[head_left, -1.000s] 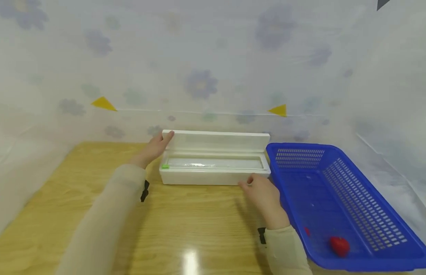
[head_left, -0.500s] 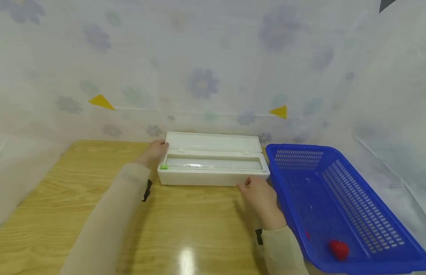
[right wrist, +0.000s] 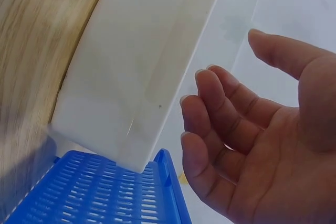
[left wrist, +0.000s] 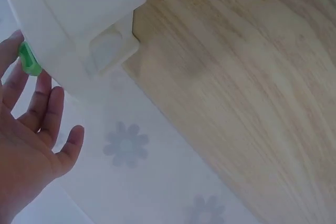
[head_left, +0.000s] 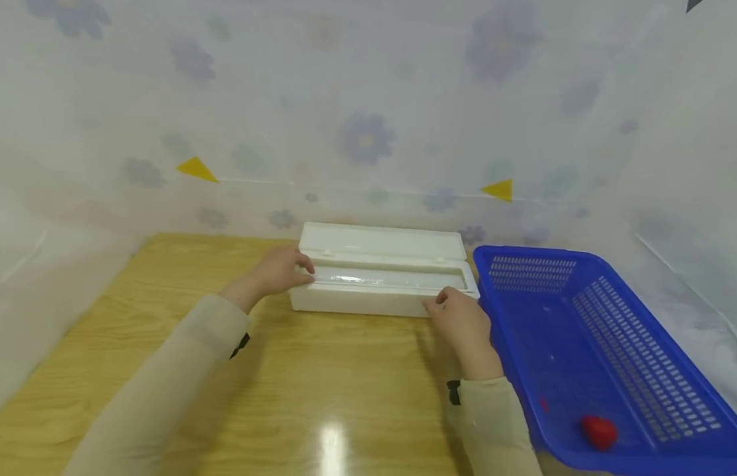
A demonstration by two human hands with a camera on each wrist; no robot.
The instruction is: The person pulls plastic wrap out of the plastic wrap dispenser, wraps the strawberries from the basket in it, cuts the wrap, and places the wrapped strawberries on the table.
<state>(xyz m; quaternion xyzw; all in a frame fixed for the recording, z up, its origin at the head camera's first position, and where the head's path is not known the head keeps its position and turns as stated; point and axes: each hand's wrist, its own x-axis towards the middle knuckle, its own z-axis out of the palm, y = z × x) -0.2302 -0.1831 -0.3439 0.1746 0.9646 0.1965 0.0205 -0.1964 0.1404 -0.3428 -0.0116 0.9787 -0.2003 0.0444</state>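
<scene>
A long white cling-film dispenser box [head_left: 362,301] stands at the back of the table, its lid [head_left: 383,241] tipped back. Inside shows a shiny roll of clear film [head_left: 368,276]. My left hand [head_left: 279,270] is at the box's left end; in the left wrist view its thumb and a finger pinch a small green slide cutter [left wrist: 30,59] on the box edge. At the front right corner is my right hand [head_left: 463,324], fingers loosely curved. The right wrist view shows nothing between those fingers [right wrist: 195,116], which lie close beside the box.
Right against the box's right side stands a blue slotted basket [head_left: 541,337]. A red strawberry-like object [head_left: 599,432] lies in its near end. Behind the wooden table [head_left: 320,377] hangs a flowered sheet [head_left: 368,139] with yellow triangles.
The left hand has let go of the lid and moved forward to the green slide cutter. The lid has tilted further back. The right hand stays by the front right corner.
</scene>
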